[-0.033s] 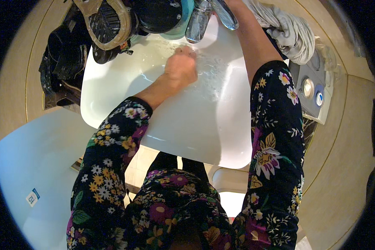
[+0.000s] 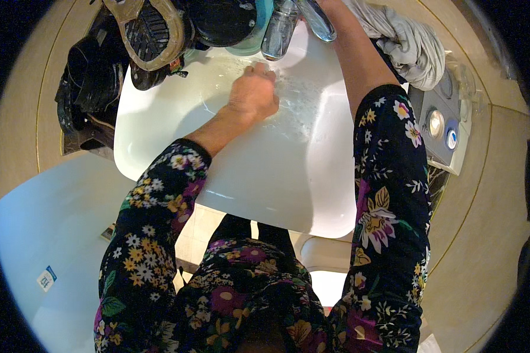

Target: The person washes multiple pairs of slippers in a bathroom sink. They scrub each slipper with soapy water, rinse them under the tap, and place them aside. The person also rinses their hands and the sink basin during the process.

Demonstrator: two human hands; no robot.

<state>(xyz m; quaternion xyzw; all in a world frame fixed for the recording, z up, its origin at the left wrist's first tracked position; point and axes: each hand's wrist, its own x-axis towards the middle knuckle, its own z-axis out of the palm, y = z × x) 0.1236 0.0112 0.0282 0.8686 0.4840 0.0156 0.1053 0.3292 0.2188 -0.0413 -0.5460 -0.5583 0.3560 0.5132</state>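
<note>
My left hand (image 2: 254, 92) is inside the white sink basin (image 2: 265, 182), just in front of the metal tap (image 2: 278, 38). Its fingers curl inward with the knuckles toward the tap; whatever they may hold is hidden. Water ripples and bubbles (image 2: 300, 112) spread over the basin to the right of this hand. My right forearm (image 2: 359, 62) reaches up past the basin's right side, beside the tap's lever (image 2: 318, 21). The right hand itself lies beyond the top edge of the picture.
Shoes with one tan sole (image 2: 159, 35) showing crowd the basin's far left, beside a teal container (image 2: 250, 44). Black footwear (image 2: 88, 82) stands left of the basin. A grey cloth (image 2: 415, 50) and a grey tray-like object (image 2: 439, 112) lie at the right.
My left hand has shifted very slightly left, and the ripples in the water look different. The right arm stays in place.
</note>
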